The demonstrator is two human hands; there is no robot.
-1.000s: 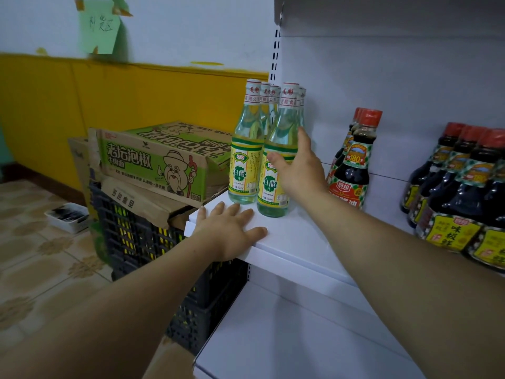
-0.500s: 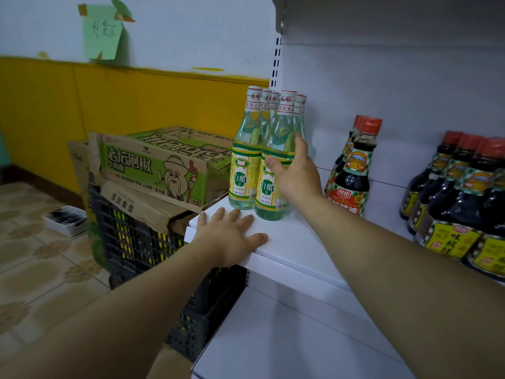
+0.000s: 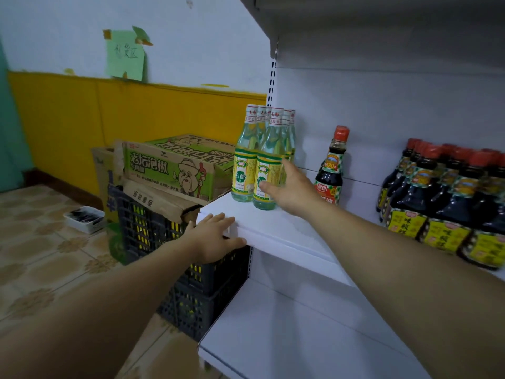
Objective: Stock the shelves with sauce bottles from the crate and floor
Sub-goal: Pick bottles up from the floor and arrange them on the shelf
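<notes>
Several clear vinegar bottles (image 3: 243, 170) with green-and-yellow labels stand in a tight cluster at the left end of the white middle shelf (image 3: 287, 233). My right hand (image 3: 292, 190) cups the front right vinegar bottle (image 3: 269, 149) low down, thumb on its label and fingers along its right side. My left hand (image 3: 216, 239) lies flat on the shelf's front left corner, fingers spread, holding nothing. A black plastic crate (image 3: 196, 310) stands on the floor just left of the shelf unit.
One dark sauce bottle (image 3: 332, 165) with a red cap stands right of my hand; a block of dark sauce bottles (image 3: 448, 192) fills the shelf's right. Cardboard boxes (image 3: 169, 165) sit on the crate. A white tray (image 3: 84, 218) lies on the tiled floor. A lower shelf (image 3: 287, 337) juts out below.
My right hand has slid down the vinegar bottle from its shoulder to the lower label. My left hand has shifted slightly toward the shelf's corner edge.
</notes>
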